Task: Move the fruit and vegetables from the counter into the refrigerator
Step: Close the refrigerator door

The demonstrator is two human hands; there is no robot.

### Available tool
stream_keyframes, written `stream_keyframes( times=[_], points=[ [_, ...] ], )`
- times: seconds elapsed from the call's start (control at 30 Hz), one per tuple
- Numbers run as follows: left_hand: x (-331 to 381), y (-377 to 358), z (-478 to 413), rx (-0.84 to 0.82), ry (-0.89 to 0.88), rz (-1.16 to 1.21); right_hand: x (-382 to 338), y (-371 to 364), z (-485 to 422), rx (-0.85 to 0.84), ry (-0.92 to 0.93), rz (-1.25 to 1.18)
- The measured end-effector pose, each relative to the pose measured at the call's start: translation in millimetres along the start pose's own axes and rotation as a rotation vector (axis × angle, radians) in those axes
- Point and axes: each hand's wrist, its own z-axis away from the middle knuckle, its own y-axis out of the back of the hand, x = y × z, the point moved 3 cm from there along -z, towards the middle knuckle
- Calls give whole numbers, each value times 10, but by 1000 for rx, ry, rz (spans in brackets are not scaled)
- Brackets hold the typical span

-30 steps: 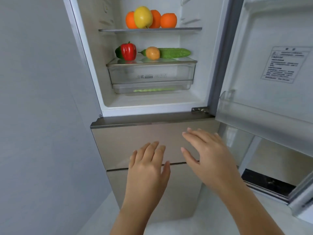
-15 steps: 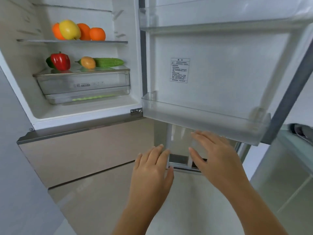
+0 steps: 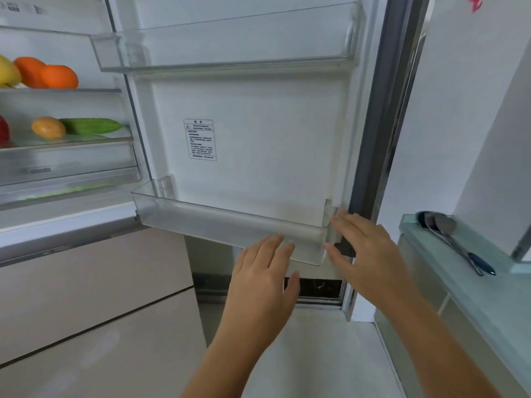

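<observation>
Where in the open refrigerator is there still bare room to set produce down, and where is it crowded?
Both door bins look bare: the upper door bin and the lower door bin, whose right end the left hand and right hand crowd. A free patch lies right of the oranges on their shelf. Below, the cucumber leaves little room.

A pale-topped counter [image 3: 488,305] bearing a ladle [image 3: 438,224] meets the white wall [image 3: 474,110].
</observation>
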Motion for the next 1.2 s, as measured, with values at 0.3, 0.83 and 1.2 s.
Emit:
stream_keyframes(
  times=[0.3,0.83,1.2],
  points=[
    [58,-237,-16,-15,66,-50,207,-220,-64,3,133,-133],
    [-20,509,545,-6,114,-46,-627,-103,450,52,171,-79],
    [-221,1060,1069,20,183,-94,-1438,-1,831,-54,310,-39]
  ],
)
